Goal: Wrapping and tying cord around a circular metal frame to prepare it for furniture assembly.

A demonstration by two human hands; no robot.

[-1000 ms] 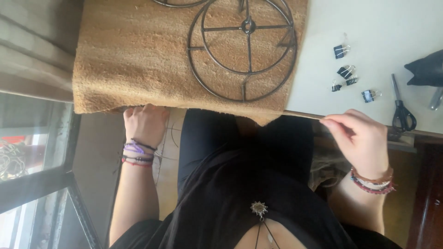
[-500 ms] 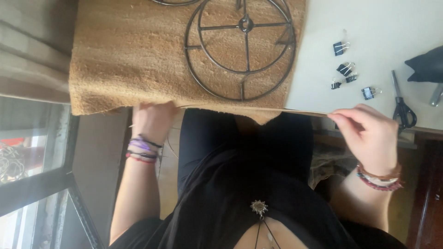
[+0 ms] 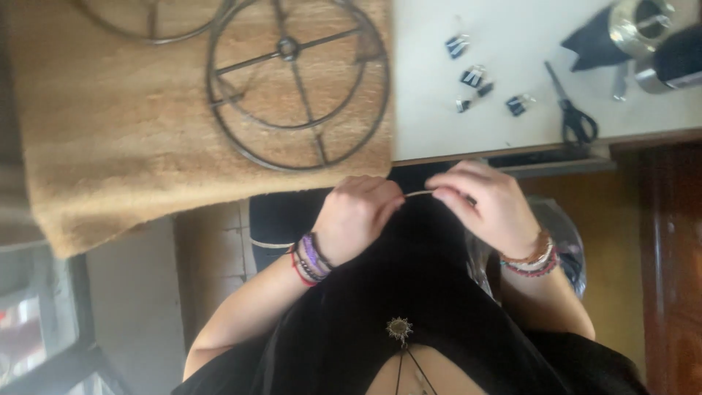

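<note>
My left hand [image 3: 358,216] and my right hand [image 3: 484,206] meet in front of my black top, just below the table edge. Between their fingertips runs a thin pale strand [image 3: 417,194], pinched at both ends. Both wrists wear several beaded bracelets. Just above the hands, a coarse tan cloth [image 3: 124,139] hangs over the table edge, and a round wire frame [image 3: 296,80] with cross spokes lies on it. A second wire ring [image 3: 146,18] is partly cut off at the top.
On the white table [image 3: 424,124] lie several black binder clips [image 3: 475,77] and black-handled scissors [image 3: 574,117]. A dark cloth and metal cylinders [image 3: 643,29] sit at the top right. A wooden panel [image 3: 669,256] stands on the right, a window [image 3: 36,329] at the lower left.
My left hand has come out from under the cloth's edge and moved right to join my right hand. Both hands now pinch the strand in the middle.
</note>
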